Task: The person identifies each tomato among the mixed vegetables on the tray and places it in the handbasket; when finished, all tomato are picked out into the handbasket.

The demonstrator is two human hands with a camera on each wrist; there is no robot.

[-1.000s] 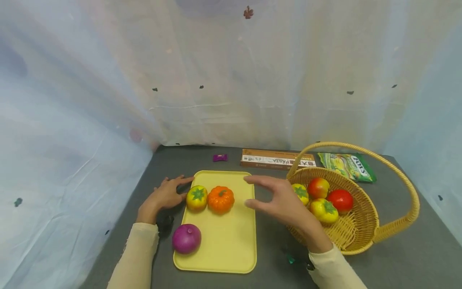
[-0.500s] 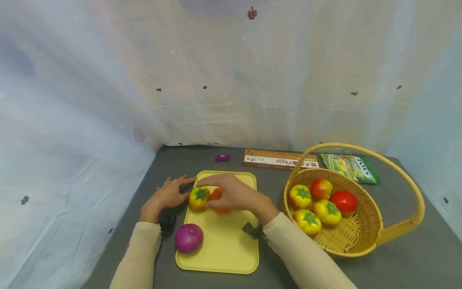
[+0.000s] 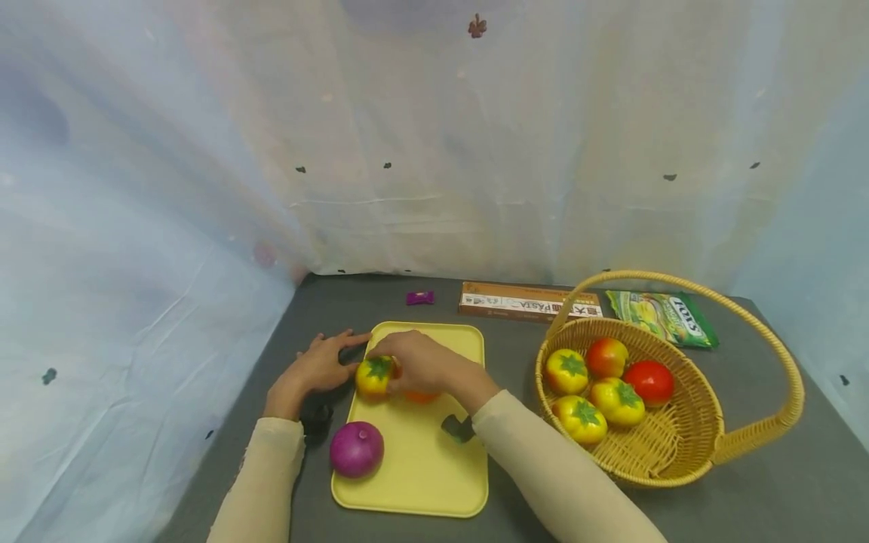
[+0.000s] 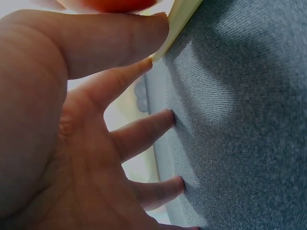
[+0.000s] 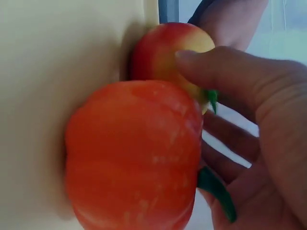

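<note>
In the head view a yellow tray [image 3: 434, 475] holds a toy persimmon, a toy pumpkin and a purple onion [image 3: 357, 450]. The right hand [image 3: 428, 364] reaches over the pumpkin and grips the yellow-red persimmon [image 3: 371, 382]; its thumb lies on the persimmon's side in the right wrist view. Mostly covered by that hand in the head view, the orange pumpkin [image 5: 134, 158] fills the right wrist view, its green stem towards the palm. The left hand [image 3: 312, 377] is spread at the tray's left edge, thumb and index fingertips at the rim, other fingertips on the grey tabletop.
To the right stands a wicker basket [image 3: 686, 452] with a tall handle, holding several toy fruits, among them a red tomato [image 3: 649, 382]. Behind lie a pasta box [image 3: 529, 302], a green packet [image 3: 665, 317] and a small purple-wrapped sweet [image 3: 419, 298]. Pale curtains enclose the table.
The right hand has moved left from beside the basket, over the pumpkin, and has taken hold of the persimmon. The left hand stays at the tray's edge.
</note>
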